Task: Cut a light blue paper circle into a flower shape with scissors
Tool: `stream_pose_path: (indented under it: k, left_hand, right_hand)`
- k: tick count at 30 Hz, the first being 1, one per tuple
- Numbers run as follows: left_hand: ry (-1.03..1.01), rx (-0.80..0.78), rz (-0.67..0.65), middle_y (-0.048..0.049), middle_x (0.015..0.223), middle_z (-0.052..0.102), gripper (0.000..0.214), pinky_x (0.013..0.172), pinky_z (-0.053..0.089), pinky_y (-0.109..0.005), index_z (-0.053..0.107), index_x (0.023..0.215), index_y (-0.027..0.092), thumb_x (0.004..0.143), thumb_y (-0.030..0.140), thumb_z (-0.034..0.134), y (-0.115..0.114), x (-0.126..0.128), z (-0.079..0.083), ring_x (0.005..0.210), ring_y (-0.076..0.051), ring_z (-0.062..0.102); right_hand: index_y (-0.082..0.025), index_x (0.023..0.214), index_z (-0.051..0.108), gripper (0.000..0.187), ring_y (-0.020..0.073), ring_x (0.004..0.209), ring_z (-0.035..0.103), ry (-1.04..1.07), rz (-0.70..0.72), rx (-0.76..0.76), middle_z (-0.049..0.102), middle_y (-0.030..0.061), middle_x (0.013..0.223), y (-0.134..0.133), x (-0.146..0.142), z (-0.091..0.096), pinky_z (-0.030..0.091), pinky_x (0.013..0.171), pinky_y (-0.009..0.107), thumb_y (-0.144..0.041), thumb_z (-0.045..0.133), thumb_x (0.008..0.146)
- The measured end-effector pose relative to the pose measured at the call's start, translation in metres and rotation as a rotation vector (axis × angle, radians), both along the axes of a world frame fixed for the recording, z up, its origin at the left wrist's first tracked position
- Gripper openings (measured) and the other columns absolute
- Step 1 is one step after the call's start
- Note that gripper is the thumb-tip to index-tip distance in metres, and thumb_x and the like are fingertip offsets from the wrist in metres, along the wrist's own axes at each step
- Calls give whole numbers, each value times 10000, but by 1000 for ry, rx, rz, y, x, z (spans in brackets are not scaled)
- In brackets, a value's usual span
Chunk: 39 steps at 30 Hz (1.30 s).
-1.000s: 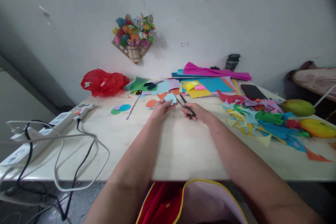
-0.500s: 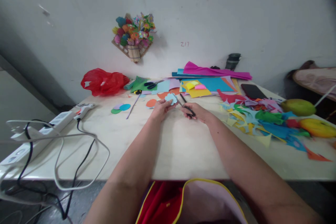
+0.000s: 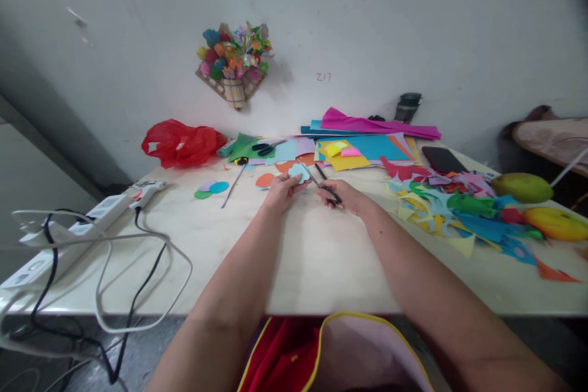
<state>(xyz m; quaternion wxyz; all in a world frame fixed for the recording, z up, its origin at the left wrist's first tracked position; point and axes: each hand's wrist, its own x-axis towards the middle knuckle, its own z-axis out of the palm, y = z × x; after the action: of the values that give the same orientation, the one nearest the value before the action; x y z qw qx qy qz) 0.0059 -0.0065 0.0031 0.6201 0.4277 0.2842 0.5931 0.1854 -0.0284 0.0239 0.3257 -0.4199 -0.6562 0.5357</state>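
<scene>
Over the middle of the table, my left hand point(image 3: 282, 190) pinches a light blue paper flower point(image 3: 298, 172) with a scalloped edge. My right hand point(image 3: 344, 195) grips dark-handled scissors point(image 3: 331, 193), whose blades point up and left to the flower's right edge. Whether the blades touch the paper is hard to see. Just left of the flower lies an orange paper circle point(image 3: 264, 180). Farther left are small green, lilac and blue paper circles point(image 3: 218, 187).
Colored paper sheets point(image 3: 381, 148) lie at the back, with a second pair of scissors point(image 3: 265, 149) and a red plastic bag point(image 3: 181, 144) to their left. Paper scraps point(image 3: 478, 223), a phone point(image 3: 443, 160) and fruit point(image 3: 522, 188) are right. A power strip point(image 3: 73, 239) with tangled cables is left.
Hardly anything differs. Both hands keep their places, with the flower and the scissors held as before.
</scene>
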Motion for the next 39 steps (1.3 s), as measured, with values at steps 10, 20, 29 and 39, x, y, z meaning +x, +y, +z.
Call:
stream_pose_path:
  k: [10,20,29,39]
  left_hand:
    - [-4,9,-5,-93,872,666,185,829,498,-310,642,854,79,677,133,653,0,-1,-1,836,-196,646]
    - [-4,6,-7,-90,882,669,175,874,485,-338,641,842,85,671,123,649,1,-1,-1,868,-199,639]
    - [-3,6,0,-84,870,668,175,842,499,-317,644,848,89,675,120,645,1,0,-1,849,-195,644]
    - [-17,12,-10,-95,895,665,173,854,494,-318,650,854,78,685,116,640,3,-1,-3,838,-194,646]
  right_hand:
    - [-145,727,540,231,51,381,428,12,12,18,508,-34,490,6,-1,-8,316,375,168,-363,610,701]
    - [-152,718,540,261,50,375,417,-22,-7,36,505,-40,489,5,-2,-7,298,364,170,-401,615,699]
    - [-143,729,544,263,48,382,410,-18,-6,29,490,-36,487,6,-1,-8,305,374,163,-394,619,702]
    - [-137,740,560,259,51,396,411,7,-5,22,494,-28,501,8,-1,-10,309,385,171,-386,621,703]
